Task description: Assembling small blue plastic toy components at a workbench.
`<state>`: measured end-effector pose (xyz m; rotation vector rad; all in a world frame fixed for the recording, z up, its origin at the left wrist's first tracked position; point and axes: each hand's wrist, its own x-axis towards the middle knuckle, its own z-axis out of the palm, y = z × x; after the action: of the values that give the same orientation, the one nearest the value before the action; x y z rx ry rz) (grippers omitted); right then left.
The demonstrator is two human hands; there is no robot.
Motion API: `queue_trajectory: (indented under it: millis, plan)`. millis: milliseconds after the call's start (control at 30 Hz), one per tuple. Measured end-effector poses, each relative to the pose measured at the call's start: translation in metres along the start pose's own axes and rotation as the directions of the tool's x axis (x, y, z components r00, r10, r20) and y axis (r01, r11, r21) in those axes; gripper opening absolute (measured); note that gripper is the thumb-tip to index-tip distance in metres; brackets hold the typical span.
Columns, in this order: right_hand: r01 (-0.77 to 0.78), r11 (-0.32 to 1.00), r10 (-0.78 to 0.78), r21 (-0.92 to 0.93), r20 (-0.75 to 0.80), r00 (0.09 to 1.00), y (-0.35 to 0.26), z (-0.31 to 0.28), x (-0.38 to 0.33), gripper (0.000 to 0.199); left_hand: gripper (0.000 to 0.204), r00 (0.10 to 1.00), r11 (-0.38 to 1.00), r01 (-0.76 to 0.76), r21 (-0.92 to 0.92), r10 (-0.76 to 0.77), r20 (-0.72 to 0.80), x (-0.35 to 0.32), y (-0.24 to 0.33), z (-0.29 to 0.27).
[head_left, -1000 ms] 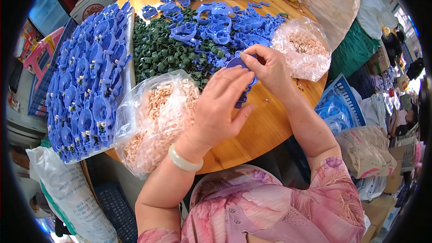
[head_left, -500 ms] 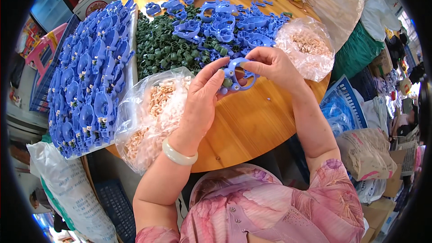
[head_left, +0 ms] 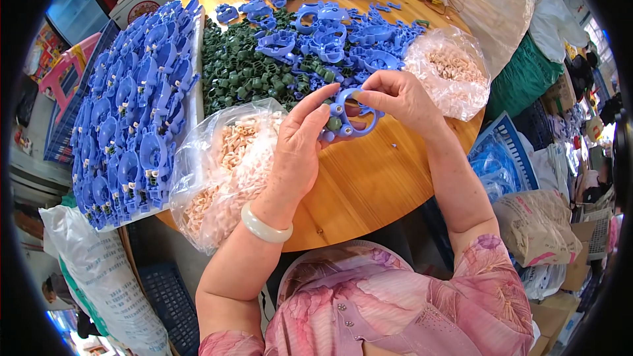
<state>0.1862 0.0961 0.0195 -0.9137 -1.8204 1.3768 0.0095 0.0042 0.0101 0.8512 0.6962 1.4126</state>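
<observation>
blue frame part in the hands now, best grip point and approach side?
Likely the outer rim. The left hand pinches the blue frame part at its near-left edge, the right hand at its upper-right edge, which leaves the middle clear, where a small green piece sits. So come from opposite sides, fingers on the thin rim.

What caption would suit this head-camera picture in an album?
Both hands, left hand and right hand, hold a blue plastic part over a round wooden table.
</observation>
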Motion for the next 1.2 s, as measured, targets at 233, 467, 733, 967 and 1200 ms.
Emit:
queue_trajectory:
  millis: [233, 467, 733, 967, 1200]
  plan:
    - [-0.065, 0.995, 0.069, -0.069, 0.049, 0.996, -0.012, -0.006, -0.002, 0.018, 0.034, 0.996, 0.998, 0.006, 0.056, -0.001, -0.088, 0.002, -0.003, -0.002]
    - [0.085, 0.820, -0.180, -0.566, -0.114, 0.977, 0.017, -0.039, -0.007, 0.014, 0.032, 0.977, 0.998, -0.058, -0.008, 0.056, -0.205, 0.001, 0.005, -0.001]
    - [0.188, 0.583, -0.302, -0.790, 0.004, 0.953, 0.025, -0.032, -0.010, 0.016, 0.031, 0.979, 0.999, -0.035, 0.006, 0.036, -0.202, 0.001, 0.004, -0.002]
    - [0.151, 0.443, -0.340, -0.884, -0.010, 0.940, 0.027, -0.025, -0.011, 0.020, 0.032, 0.981, 0.999, -0.047, -0.003, 0.045, -0.186, 0.000, 0.003, -0.001]
    - [0.344, 0.543, -0.320, -0.766, 0.190, 0.928, 0.030, -0.001, -0.012, 0.023, 0.032, 0.983, 0.999, -0.039, 0.021, 0.042, -0.178, -0.002, 0.004, -0.002]
